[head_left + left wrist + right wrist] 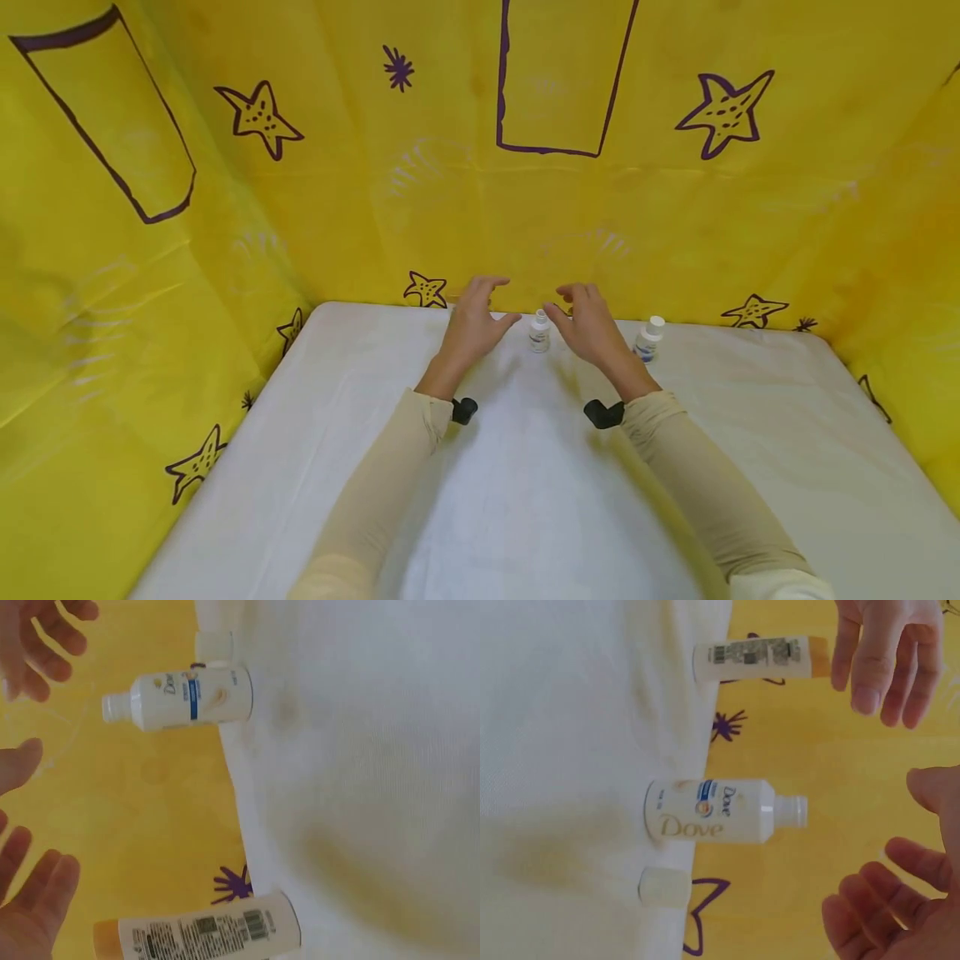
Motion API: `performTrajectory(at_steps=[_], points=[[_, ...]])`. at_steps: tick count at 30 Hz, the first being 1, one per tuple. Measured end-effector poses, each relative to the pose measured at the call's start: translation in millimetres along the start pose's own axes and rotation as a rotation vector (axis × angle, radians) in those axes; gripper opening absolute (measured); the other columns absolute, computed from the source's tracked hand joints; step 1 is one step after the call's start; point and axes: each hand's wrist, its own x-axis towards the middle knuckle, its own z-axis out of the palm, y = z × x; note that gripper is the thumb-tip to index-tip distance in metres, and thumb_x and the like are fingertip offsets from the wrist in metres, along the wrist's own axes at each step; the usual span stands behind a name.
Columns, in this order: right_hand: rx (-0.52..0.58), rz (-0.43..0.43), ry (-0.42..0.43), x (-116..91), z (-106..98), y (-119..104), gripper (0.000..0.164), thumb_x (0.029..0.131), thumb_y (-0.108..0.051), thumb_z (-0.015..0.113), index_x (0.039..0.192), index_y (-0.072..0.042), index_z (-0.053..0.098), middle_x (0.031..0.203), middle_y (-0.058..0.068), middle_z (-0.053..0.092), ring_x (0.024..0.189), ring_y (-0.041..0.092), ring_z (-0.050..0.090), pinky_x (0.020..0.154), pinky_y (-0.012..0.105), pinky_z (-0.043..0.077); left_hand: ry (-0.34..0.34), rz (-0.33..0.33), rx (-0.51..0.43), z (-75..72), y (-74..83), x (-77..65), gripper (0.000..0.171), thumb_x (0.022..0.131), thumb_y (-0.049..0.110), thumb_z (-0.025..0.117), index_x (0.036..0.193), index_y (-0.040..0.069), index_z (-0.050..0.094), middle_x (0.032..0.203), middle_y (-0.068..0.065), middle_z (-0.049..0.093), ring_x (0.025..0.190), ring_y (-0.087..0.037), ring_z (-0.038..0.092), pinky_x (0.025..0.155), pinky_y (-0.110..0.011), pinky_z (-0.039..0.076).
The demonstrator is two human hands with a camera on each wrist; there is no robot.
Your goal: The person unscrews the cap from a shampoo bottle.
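A small white Dove bottle [539, 335] stands upright with its neck uncovered. My left hand [472, 323] is held to its left, fingers loosely bent and apart, with nothing in it. On the other side, my right hand [591, 329] faces it in the same way, also holding nothing. A short white cap [664, 887] sits on the cloth just right of the bottle; in the head view my right hand hides it. Farther left, a white bottle with a yellow-orange cap [217, 934] stands upright, mostly hidden behind my left hand in the head view.
Another white-capped bottle [648, 342] stands right of my right hand. A white cloth [517, 500] covers the table. Close behind the bottles rises a yellow backdrop [360, 217] with purple drawings, which also runs along both sides.
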Motion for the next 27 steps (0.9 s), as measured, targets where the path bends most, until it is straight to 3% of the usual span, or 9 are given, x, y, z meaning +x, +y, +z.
performTrajectory(at_steps=[3, 8, 20, 27], points=[[0.037, -0.047, 0.017, 1.0, 0.6, -5.1, 0.052, 0.104, -0.036, 0.058, 0.139, 0.002, 0.05, 0.131, 0.023, 0.051, 0.112, 0.035, 0.053, 0.098, 0.048, 0.051, 0.054, 0.059, 0.015, -4.6, -3.5, 0.4, 0.057, 0.087, 0.025, 0.082, 0.137, 0.014, 0.057, 0.137, -0.007, 0.056, 0.129, -0.026, 0.053, 0.112, -0.041, 0.045], [0.072, -0.103, 0.029, 5.7, 6.1, -15.5, 0.051, 0.103, -0.034, 0.06, 0.137, 0.003, 0.052, 0.13, 0.023, 0.052, 0.109, 0.035, 0.054, 0.097, 0.048, 0.052, 0.13, 0.065, 0.004, -8.0, -13.1, 1.7, 0.059, 0.083, 0.025, 0.086, 0.135, 0.012, 0.06, 0.14, -0.009, 0.053, 0.134, -0.028, 0.048, 0.115, -0.043, 0.043], [0.034, -0.204, 0.005, 22.8, 28.0, -44.5, 0.047, 0.101, -0.031, 0.065, 0.133, 0.001, 0.054, 0.128, 0.019, 0.055, 0.112, 0.034, 0.058, 0.098, 0.045, 0.053, 0.189, -0.037, 0.001, -13.0, -32.0, 4.6, 0.082, 0.076, 0.032, 0.091, 0.144, 0.014, 0.051, 0.155, -0.009, 0.038, 0.141, -0.031, 0.031, 0.115, -0.048, 0.038], [0.033, -0.236, -0.055, 27.7, 44.0, -58.3, 0.05, 0.1, -0.035, 0.065, 0.136, -0.001, 0.055, 0.134, 0.018, 0.056, 0.117, 0.034, 0.058, 0.102, 0.045, 0.051, 0.144, -0.187, -0.087, -9.7, -46.1, 2.4, 0.089, 0.081, 0.034, 0.088, 0.151, 0.011, 0.039, 0.152, -0.014, 0.038, 0.139, -0.033, 0.032, 0.116, -0.05, 0.037]])
